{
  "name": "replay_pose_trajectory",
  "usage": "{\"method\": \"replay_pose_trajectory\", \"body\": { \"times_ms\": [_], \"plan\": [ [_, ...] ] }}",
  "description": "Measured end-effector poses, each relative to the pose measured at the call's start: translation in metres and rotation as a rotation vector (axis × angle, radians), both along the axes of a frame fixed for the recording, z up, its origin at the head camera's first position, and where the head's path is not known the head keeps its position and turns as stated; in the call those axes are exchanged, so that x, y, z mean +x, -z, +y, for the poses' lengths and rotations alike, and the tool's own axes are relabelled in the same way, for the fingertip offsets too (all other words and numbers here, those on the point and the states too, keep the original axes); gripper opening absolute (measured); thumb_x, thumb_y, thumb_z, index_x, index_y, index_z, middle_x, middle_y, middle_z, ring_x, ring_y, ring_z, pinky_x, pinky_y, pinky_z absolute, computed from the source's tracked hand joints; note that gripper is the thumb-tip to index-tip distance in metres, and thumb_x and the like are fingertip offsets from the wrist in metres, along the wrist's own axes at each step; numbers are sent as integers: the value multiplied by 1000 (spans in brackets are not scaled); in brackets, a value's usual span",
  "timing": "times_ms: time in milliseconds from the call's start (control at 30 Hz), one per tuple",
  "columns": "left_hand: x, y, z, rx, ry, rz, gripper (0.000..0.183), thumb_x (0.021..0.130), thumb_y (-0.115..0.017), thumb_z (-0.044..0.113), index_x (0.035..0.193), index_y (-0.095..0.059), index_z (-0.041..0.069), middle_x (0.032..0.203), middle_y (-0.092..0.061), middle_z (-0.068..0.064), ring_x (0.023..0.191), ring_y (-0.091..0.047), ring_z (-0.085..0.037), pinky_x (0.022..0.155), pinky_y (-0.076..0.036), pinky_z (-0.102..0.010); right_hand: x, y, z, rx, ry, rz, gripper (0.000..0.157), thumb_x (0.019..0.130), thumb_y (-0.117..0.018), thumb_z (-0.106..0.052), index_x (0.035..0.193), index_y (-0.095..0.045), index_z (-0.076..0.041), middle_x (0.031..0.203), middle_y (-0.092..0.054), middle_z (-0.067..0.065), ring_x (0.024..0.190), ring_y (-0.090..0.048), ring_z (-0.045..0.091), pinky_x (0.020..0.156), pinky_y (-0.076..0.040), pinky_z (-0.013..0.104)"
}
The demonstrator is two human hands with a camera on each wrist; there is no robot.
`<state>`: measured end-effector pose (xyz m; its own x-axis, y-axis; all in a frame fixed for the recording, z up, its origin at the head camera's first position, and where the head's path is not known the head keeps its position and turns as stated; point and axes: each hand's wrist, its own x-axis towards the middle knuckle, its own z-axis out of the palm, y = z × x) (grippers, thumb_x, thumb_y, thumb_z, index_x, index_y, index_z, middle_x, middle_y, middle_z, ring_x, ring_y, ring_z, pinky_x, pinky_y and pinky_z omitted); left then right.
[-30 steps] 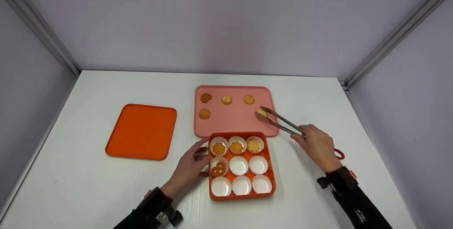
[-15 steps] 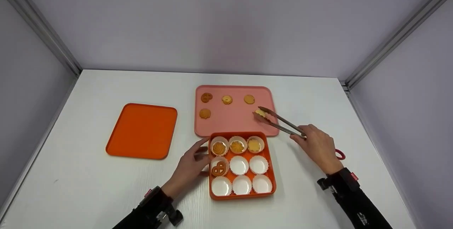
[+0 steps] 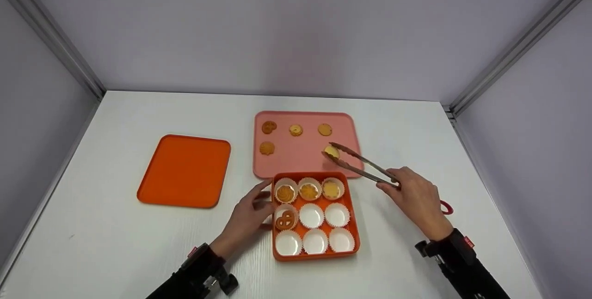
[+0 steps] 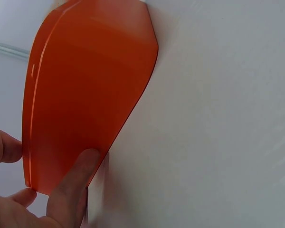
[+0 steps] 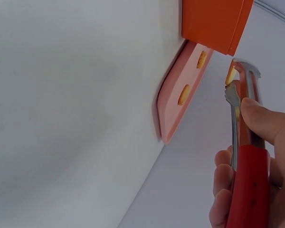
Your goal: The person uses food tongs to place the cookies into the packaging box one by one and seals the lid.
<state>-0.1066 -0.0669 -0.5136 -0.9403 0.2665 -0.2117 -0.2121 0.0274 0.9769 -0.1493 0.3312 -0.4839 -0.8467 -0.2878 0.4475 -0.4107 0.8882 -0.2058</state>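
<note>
In the head view my right hand (image 3: 415,199) grips a pair of tongs (image 3: 365,165) with metal arms. The right wrist view shows the red handle of the tongs and the thumb pressed along one arm. A pale yellow cookie (image 3: 331,151) is pinched between the tips, over the pink tray's near right part. My left hand (image 3: 249,216) touches the left wall of an orange box (image 3: 316,258), fingertips against its side. White paper cups (image 3: 311,216) fill the box in rows. The back row and the middle row's left cup hold cookies, including a pretzel-shaped one (image 3: 285,220).
The pink tray (image 3: 303,165) lies behind the box and carries several cookies, among them a round one (image 3: 325,129) and a ridged one (image 3: 267,148). A flat orange lid or tray (image 3: 185,172) lies to the left. Walls enclose the white table (image 3: 115,243).
The right hand has carried the tongs and pinched cookie left and slightly nearer, from the pink tray's right edge toward the box. The left hand stays at the box.
</note>
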Motion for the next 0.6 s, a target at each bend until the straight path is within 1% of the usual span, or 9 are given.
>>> {"method": "replay_pose_trajectory", "body": {
  "times_ms": [100, 167, 300, 367, 467, 533, 600],
  "plan": [
    [3, -12, -2, 8, 12, 7, 61, 96, -54, 4, 152, -30, 9, 138, -39, -29, 113, -51, -39, 77, -56, -53, 5, -3, -4, 3, -23, 2, 41, 75, -83, -33, 106, -71, -8, 77, -62, 0, 59, -52, 9, 44, -44, 28],
    [5, -15, -2, 17, 14, 11, 61, 96, -55, 4, 152, -30, 9, 138, -39, -30, 114, -51, -41, 77, -56, -51, 9, -6, -7, 4, -39, 6, 42, 74, -84, -33, 106, -71, -9, 77, -61, -1, 59, -50, 8, 44, -43, 27],
    [5, -15, -3, 19, 15, 22, 62, 95, -55, 4, 152, -31, 9, 138, -40, -29, 112, -52, -38, 76, -57, -50, 15, -9, -8, 1, -97, 39, 43, 72, -85, -32, 104, -71, -8, 77, -60, -3, 59, -48, 5, 43, -42, 24],
    [4, -14, -3, 2, 18, 38, 61, 95, -55, 3, 152, -31, 9, 137, -41, -29, 111, -52, -36, 76, -56, -51, 16, -9, -8, -1, -147, 71, 42, 72, -86, -32, 103, -71, -7, 77, -60, -4, 60, -48, 5, 44, -42, 23],
    [4, -14, -4, -20, 22, 67, 61, 95, -56, 3, 151, -32, 8, 136, -42, -29, 111, -52, -35, 78, -56, -53, 17, -9, -6, -1, -224, 101, 41, 72, -86, -31, 102, -71, -7, 78, -59, -8, 62, -50, 3, 45, -43, 20],
    [4, -14, -4, -26, 25, 76, 61, 95, -56, 4, 151, -32, 7, 135, -42, -30, 112, -51, -36, 78, -55, -54, 17, -8, -4, 1, -266, 92, 40, 73, -85, -32, 102, -72, -9, 80, -60, -9, 63, -52, 2, 47, -44, 19],
    [4, -14, -5, -23, 28, 77, 61, 95, -56, 4, 151, -32, 7, 136, -42, -30, 112, -51, -37, 78, -55, -55, 18, -8, -2, 10, -293, 57, 40, 74, -84, -35, 104, -72, -11, 82, -59, -12, 65, -52, 1, 48, -44, 17]
  ]
}}
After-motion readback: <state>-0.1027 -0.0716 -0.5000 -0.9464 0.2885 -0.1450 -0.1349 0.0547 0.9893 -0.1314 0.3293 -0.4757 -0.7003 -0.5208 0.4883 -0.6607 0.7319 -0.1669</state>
